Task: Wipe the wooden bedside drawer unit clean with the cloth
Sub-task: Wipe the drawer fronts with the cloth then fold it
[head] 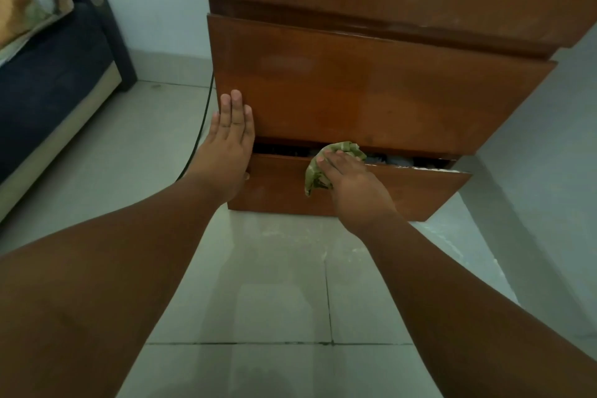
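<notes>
The wooden bedside drawer unit (371, 90) stands on the tiled floor ahead of me, reddish brown and glossy. Its lower drawer (403, 194) is pulled out a little, showing a dark gap with things inside. My left hand (229, 142) lies flat with straight fingers against the left edge of the upper drawer front. My right hand (352, 184) presses a crumpled green patterned cloth (323, 168) onto the top edge and front of the lower drawer. The cloth sticks out above and to the left of my fingers.
A bed with a dark frame (58, 81) and a pillow (26, 0) stands at the left. A black cable (202, 126) runs down beside the unit's left side. A pale wall (542, 145) closes in at the right. Light floor tiles (274, 284) stretch toward me.
</notes>
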